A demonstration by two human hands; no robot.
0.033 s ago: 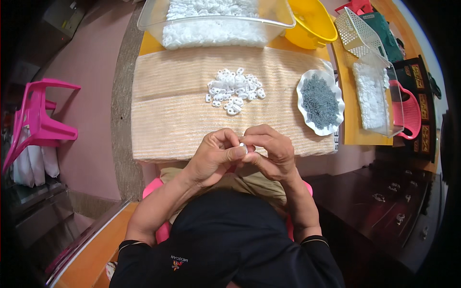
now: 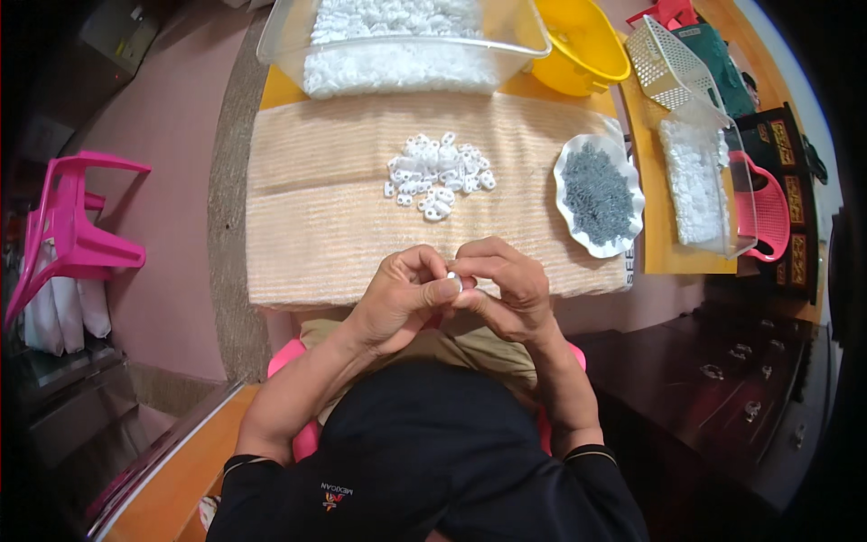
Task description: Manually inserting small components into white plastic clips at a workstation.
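Observation:
My left hand [image 2: 404, 295] and my right hand [image 2: 508, 285] meet at the near edge of a table covered with a beige ribbed cloth [image 2: 316, 226]. Their fingertips pinch one small white plastic piece [image 2: 454, 279] between them, mostly hidden by the fingers. Farther out on the cloth lies a loose pile of the same white pieces [image 2: 438, 176]. To the right of the hands stands a white wavy-rimmed plate [image 2: 567, 154] heaped with small grey metal parts [image 2: 598, 194].
A clear tub [image 2: 533, 36] of white pieces stands at the table's far edge, beside a yellow bowl [image 2: 578, 41]. At the right are a white basket [image 2: 668, 63], a clear box [image 2: 700, 181] of white pieces and a dark cabinet [image 2: 722, 379]. A pink chair [image 2: 72, 226] stands at the left.

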